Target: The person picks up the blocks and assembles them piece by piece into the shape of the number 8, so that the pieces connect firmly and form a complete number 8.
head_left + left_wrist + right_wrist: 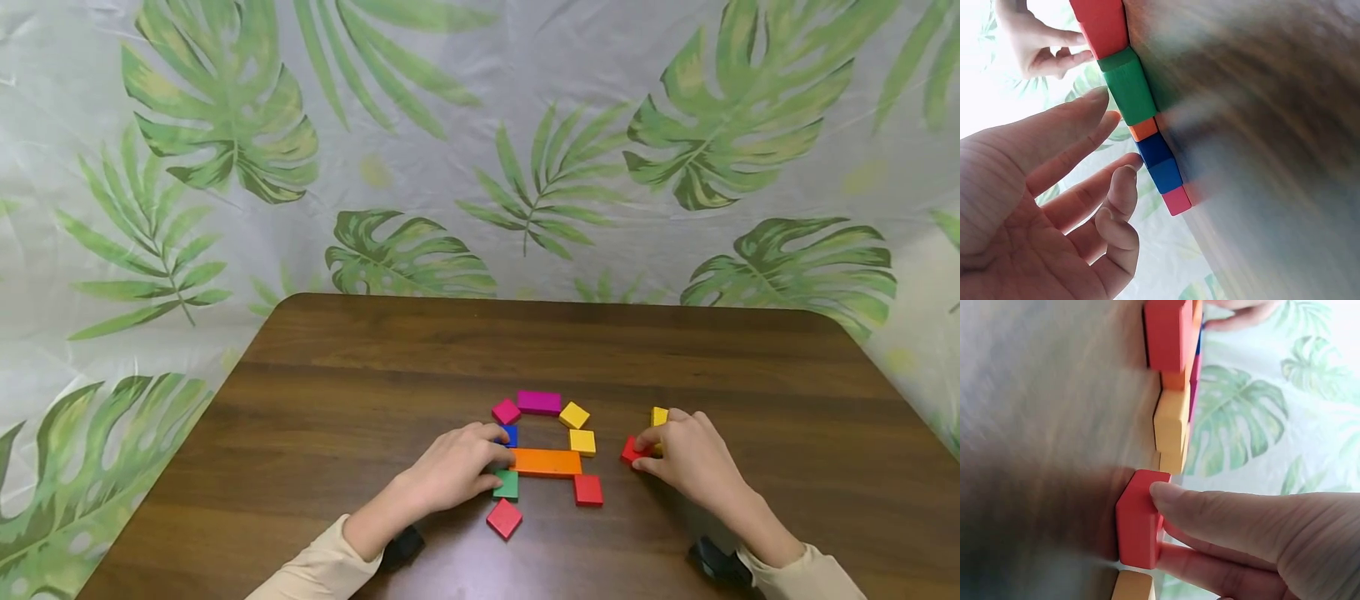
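Note:
Coloured blocks form an outline on the table. My left hand (453, 467) is at its left side, thumb by the green block (507, 487) and fingertips at the orange bar (547, 463) and blue block (512, 436). Its fingers are loosely bent, none curled round a block in the left wrist view. To the right of the outline, my right hand (693, 458) pinches a red block (1137, 519) between thumb and fingers, low at the table. A yellow block (659, 416) lies just beyond that hand, partly hidden by it.
Purple bar (539, 403), pink block (506, 412) and two yellow blocks (582, 442) make the outline's upper part. Below the orange bar lie a right red block (588, 491) and a lower left red block (505, 519). A leaf-print cloth (420, 167) hangs behind the wooden table (360, 375).

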Motion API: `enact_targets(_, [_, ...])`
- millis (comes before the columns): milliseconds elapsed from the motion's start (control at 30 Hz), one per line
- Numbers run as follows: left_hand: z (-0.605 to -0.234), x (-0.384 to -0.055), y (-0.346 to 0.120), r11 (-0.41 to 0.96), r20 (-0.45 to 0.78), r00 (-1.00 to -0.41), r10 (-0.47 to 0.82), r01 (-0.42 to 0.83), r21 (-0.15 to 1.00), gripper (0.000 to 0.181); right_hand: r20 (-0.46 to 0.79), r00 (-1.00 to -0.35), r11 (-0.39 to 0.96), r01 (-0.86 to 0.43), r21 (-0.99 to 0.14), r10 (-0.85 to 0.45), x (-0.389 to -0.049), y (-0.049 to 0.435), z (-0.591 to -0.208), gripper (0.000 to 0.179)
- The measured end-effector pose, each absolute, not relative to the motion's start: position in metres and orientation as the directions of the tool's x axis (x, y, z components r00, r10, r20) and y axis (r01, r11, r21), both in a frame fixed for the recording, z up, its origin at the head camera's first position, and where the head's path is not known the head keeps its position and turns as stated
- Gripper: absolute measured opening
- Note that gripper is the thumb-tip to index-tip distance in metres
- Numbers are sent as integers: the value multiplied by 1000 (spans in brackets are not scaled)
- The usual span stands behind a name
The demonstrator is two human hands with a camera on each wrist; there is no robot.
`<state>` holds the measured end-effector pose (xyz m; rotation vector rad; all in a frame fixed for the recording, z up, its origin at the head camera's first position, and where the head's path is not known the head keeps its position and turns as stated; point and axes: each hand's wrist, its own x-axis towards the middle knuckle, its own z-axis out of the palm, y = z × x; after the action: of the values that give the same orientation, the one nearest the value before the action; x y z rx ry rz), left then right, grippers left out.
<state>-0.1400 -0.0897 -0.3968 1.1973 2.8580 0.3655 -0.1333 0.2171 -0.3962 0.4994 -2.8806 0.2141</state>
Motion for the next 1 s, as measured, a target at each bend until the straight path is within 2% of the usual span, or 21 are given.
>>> enact_targets(267, [-397,-139,-90,680,83,-708,702,700,219,15,259,-908,926,-364,-99,-329,-111,213,-398,20])
enact_targets(500, [-397,-139,-90,675,81,-704,706,703,223,14,317,-851,880,-466,-90,-418,-94,214,-404,25])
enact_targets(800, [-397,-138,-90,677,77,-703,707,704,216,15,242,-827,827,-545,-133,-506,-84,209,-401,26])
enact_targets(1000, [-397,-138,-90,674,84,-700,709,708,208,16,338,-765,778,-615,-132,-548,-75,202,-406,29])
